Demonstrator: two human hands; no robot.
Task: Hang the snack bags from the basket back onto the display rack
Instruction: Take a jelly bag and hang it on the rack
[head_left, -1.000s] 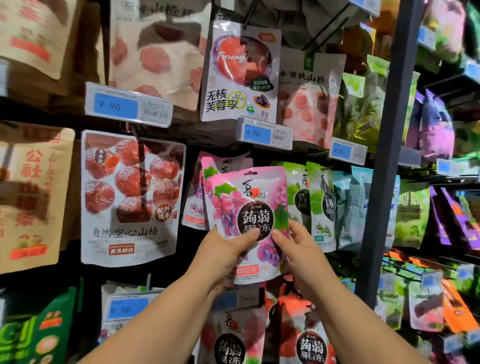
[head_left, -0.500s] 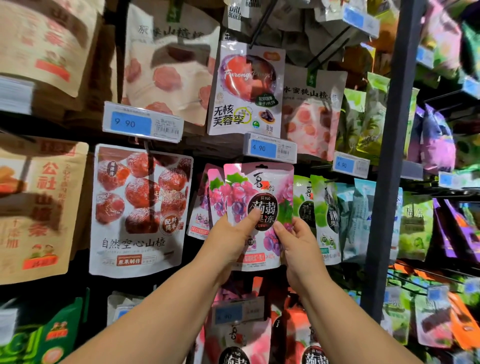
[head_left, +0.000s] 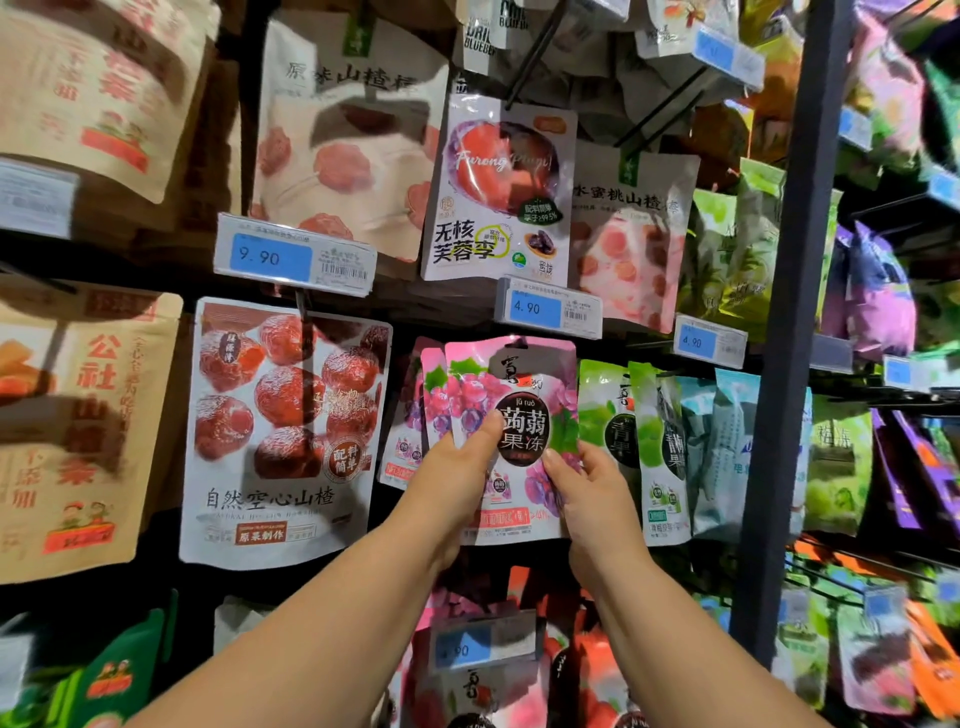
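— Both hands are on one bag in my head view. My read: the left hand (head_left: 457, 467) pinches the purple grape jelly bag (head_left: 519, 384), thumb across its front and fingers behind. The right hand (head_left: 587, 488) grips its lower right edge the same way.
— Where's the bag sitting?
— Upright against the display rack (head_left: 789, 312), in front of the matching grape bags (head_left: 434, 395), top edge just beneath the 4.90 price tag (head_left: 548, 309). Green bags (head_left: 602, 415) hang just beside it on the right.
— Which step, then?
— Hanging it, I reckon. I can't tell whether its hole has caught the peg; the top is too blurred. Next I'd want the hole lined up with the peg tip. Then a push back along it before either hand lets go.
— Anything changed from a second ago?
— Yes. The bag has come up and the gap to the price tag has closed. The left thumb now sits higher, beside the dark round label. No basket in sight.
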